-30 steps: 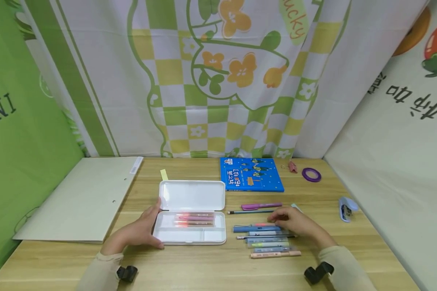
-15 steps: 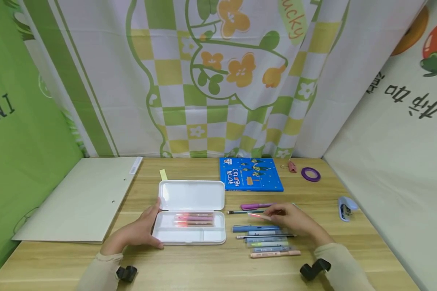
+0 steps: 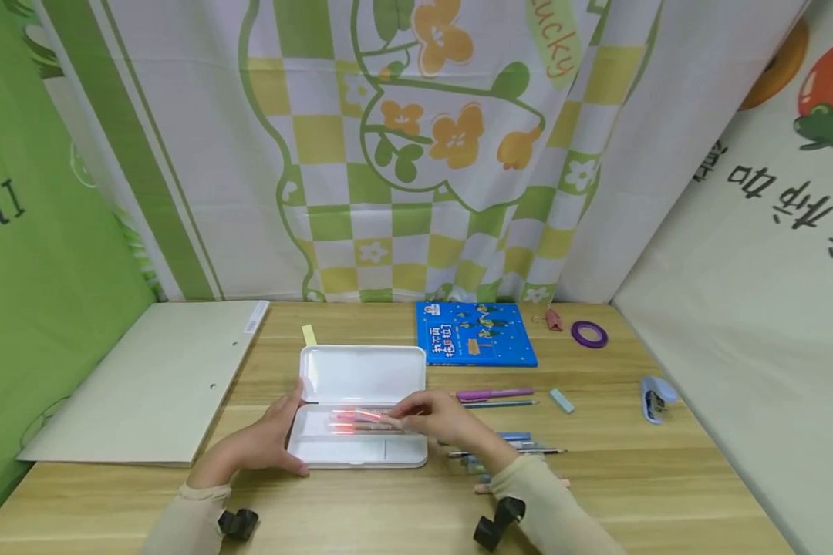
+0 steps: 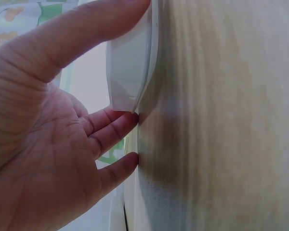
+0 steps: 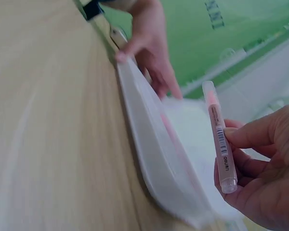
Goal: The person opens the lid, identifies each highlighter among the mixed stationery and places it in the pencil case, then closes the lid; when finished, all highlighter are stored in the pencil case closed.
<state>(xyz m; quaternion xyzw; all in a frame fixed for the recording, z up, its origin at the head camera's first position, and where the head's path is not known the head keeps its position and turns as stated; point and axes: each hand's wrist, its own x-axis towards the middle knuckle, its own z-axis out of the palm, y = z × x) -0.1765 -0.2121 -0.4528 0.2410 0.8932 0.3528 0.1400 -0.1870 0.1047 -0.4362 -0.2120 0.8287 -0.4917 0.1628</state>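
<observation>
An open white pencil case (image 3: 333, 455) lies on the table, lid folded back, with several pink highlighters (image 3: 350, 428) in its rear compartment. My left hand (image 3: 267, 435) holds the case by its left end, thumb at the front corner and fingers along the side; in the left wrist view the thumb lies on the case wall (image 4: 130, 72). Between thumb and fingers, my right hand (image 3: 433, 416) pinches a highlighter (image 5: 220, 137) with a clear cap and a barcode label. In the head view this highlighter is over the rear compartment, overlapping those inside.
Right of the case lie several pens and pencils (image 3: 514, 437), partly hidden by the right forearm. Behind them are a purple pen (image 3: 496, 394), a pencil (image 3: 507, 404) and an eraser (image 3: 561, 401). A blue book (image 3: 479, 335), purple tape (image 3: 589, 334), stapler (image 3: 655, 401) and large folder (image 3: 146, 378) lie around.
My right hand has picked up the highlighter from the row of pens and carried it left over the pencil case. The eraser has come into view. The left hand stays on the case.
</observation>
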